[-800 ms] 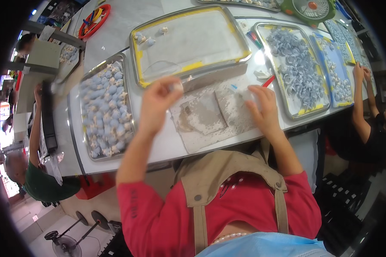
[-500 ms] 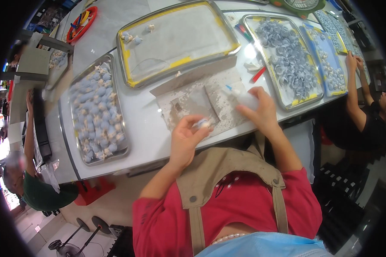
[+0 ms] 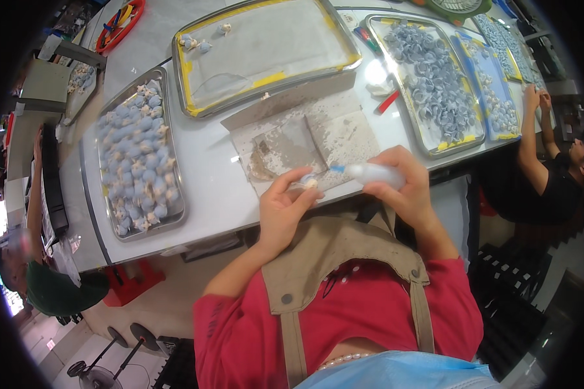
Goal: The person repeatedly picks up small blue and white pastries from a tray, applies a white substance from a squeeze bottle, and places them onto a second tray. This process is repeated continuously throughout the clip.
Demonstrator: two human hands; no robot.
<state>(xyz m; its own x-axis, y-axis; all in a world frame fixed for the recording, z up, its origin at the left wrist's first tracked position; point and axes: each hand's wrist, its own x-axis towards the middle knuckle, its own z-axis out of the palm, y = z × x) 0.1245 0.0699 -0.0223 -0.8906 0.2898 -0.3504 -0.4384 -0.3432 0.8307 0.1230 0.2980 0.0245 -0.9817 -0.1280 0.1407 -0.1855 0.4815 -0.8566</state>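
Note:
My left hand (image 3: 280, 211) pinches a small cream-and-blue figurine (image 3: 312, 184) between thumb and fingertips, just above the front edge of the table. My right hand (image 3: 405, 185) is wrapped round a translucent white squeeze bottle (image 3: 371, 173). The bottle lies almost level, and its thin blue nozzle (image 3: 337, 168) points left at the figurine, with a small gap visible between them. Beneath and beyond both hands lies a stained piece of cardboard (image 3: 350, 129) with a raised back flap.
A metal tray (image 3: 183, 201) full of blue-and-cream figurines stands at left. Behind the cardboard, a large paper-lined tray (image 3: 272, 45) bears a few figurines. At right are a tray (image 3: 442, 146) of blue-grey cup-shaped pieces, a blue tray (image 3: 475, 97) and a red-handled tool (image 3: 388, 102). Co-workers sit either side.
My right hand has tipped the bottle level and brought its nozzle down and left toward the figurine. The left hand keeps its pinch in nearly the same place.

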